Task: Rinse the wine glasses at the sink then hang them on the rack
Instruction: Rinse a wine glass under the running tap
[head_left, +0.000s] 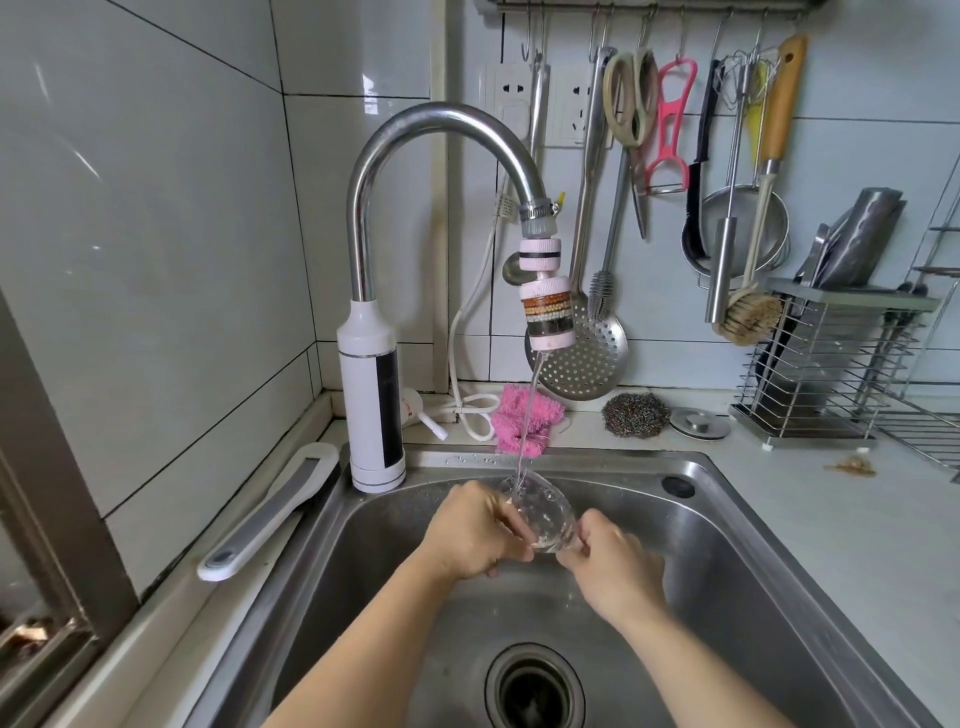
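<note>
A clear wine glass (540, 512) is tilted over the steel sink (727, 519), with its bowl under a thin stream of water. The stream falls from the filter head (548, 314) of the curved faucet (431, 135). My left hand (475, 530) grips the bowl of the glass from the left. My right hand (608, 558) pinches the glass at its lower right end. The stem and foot are hidden behind my fingers.
The drain (535, 688) sits at the sink's front middle. Behind the sink lie a pink cloth (519, 415), a steel scourer (636, 413) and a sink plug (700, 423). A wire rack (826, 364) stands at the right. Utensils hang on hooks above.
</note>
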